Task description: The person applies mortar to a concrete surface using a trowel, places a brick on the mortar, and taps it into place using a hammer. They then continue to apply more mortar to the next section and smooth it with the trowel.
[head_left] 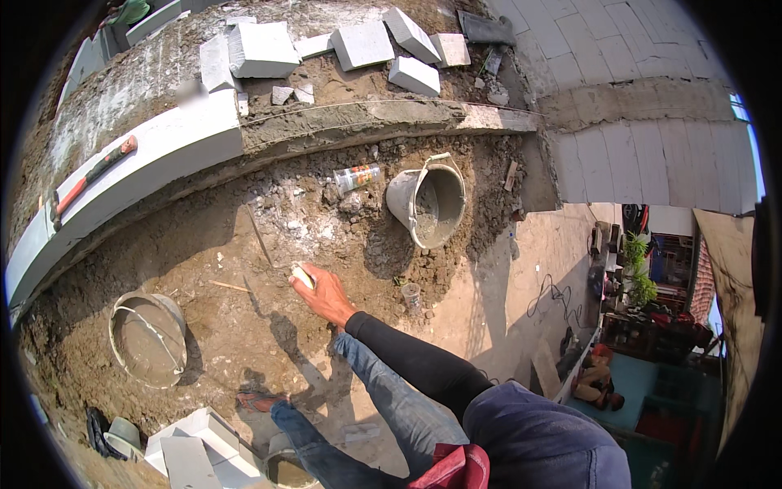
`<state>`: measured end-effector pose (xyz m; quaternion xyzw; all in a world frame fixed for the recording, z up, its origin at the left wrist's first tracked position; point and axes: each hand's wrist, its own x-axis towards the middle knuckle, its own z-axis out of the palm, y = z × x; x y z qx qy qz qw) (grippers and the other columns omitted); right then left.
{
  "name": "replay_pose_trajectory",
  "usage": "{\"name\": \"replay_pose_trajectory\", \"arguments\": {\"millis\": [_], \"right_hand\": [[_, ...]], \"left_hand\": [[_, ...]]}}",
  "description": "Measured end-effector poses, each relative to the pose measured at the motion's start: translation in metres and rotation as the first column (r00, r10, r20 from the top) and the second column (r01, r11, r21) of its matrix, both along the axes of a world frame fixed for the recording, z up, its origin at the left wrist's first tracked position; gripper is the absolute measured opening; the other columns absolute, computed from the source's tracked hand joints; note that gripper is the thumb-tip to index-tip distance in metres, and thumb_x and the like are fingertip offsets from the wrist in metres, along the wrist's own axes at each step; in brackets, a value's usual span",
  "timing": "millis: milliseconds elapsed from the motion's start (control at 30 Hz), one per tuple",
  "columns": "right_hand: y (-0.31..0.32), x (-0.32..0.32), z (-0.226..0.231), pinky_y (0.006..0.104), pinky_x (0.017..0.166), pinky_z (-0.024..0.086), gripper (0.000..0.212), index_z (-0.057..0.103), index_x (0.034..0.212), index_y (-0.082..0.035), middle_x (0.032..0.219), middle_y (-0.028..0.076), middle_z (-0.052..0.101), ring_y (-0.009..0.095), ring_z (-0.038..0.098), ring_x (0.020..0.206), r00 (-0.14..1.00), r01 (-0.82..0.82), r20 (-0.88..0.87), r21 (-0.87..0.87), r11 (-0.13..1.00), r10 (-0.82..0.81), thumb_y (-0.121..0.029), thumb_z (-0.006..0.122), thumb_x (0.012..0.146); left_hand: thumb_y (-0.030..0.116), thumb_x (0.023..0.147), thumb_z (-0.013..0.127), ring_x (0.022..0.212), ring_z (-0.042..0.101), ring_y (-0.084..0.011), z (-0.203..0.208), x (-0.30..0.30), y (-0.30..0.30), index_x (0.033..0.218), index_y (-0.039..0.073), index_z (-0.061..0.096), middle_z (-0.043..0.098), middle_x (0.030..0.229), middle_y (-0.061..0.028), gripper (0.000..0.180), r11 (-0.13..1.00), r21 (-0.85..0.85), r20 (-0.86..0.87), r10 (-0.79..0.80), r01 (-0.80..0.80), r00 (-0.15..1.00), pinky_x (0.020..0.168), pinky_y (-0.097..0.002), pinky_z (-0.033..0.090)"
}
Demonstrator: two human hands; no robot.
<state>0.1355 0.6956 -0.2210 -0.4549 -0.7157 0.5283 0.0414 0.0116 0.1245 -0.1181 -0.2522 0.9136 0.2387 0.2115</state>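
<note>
My right hand (327, 298), at the end of a black sleeve, is closed around the pale handle of what looks like a trowel (302, 275). A thin dark strip beyond the fingers seems to be its blade seen edge-on, held above the dirt. To the right of the hand, a grey bucket (401, 200) leans on the soil with wet mortar inside. Another bucket (177, 310), also holding mortar, stands on the left. A clear plastic cup (412, 298) is on the ground near my wrist. My left hand does not show.
A low wall of white blocks (183, 134) curves across, carrying a red-and-black hammer (94, 175). Mortar tops its right stretch, along a string (326, 107). Loose blocks (361, 46) lie behind. More blocks (189, 460) sit lower left. A person (597, 381) is at right; a cable (556, 297) lies on concrete.
</note>
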Motion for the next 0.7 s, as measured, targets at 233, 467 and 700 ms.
{"name": "replay_pose_trajectory", "arguments": {"millis": [233, 467, 700], "right_hand": [[-0.142, 0.043, 0.044, 0.0440, 0.072, 0.051, 0.049, 0.058, 0.118, 0.003, 0.090, 0.019, 0.068, 0.033, 0.067, 0.077, 0.941, -0.209, 0.223, -0.212, 0.955, 0.256, -0.036, 0.065, 0.090], [-0.221, -0.012, 0.066, 0.0497, 0.083, 0.051, 0.052, 0.063, 0.119, 0.002, 0.090, 0.027, 0.069, 0.044, 0.068, 0.091, 0.778, -0.479, 0.240, -0.370, 0.796, 0.580, -0.044, 0.048, 0.100], [-0.316, -0.076, 0.077, 0.0468, 0.078, 0.051, 0.051, 0.058, 0.117, 0.004, 0.089, 0.021, 0.067, 0.037, 0.067, 0.083, 0.788, -0.397, 0.260, -0.480, 0.782, 0.559, -0.044, 0.050, 0.100]], "left_hand": [[0.032, 0.085, 0.080, 0.133, 0.047, -0.0351, -0.011, -0.022, -0.012, 0.150, -0.009, 0.032, 0.046, 0.145, -0.0257, 0.090, 0.999, -0.033, -0.181, -0.011, 0.005, 0.983, 0.116, -0.0454, 0.034], [0.027, 0.083, 0.084, 0.133, 0.047, -0.0352, 0.098, -0.018, -0.147, 0.149, -0.011, 0.033, 0.046, 0.145, -0.0262, 0.092, 0.936, -0.230, -0.489, 0.126, -0.267, 0.863, 0.116, -0.0442, 0.033], [0.028, 0.083, 0.086, 0.132, 0.049, -0.0356, 0.141, 0.017, -0.206, 0.147, -0.011, 0.036, 0.048, 0.145, -0.0267, 0.090, 0.905, -0.160, -0.520, 0.263, -0.395, 0.813, 0.116, -0.0436, 0.035]]}}
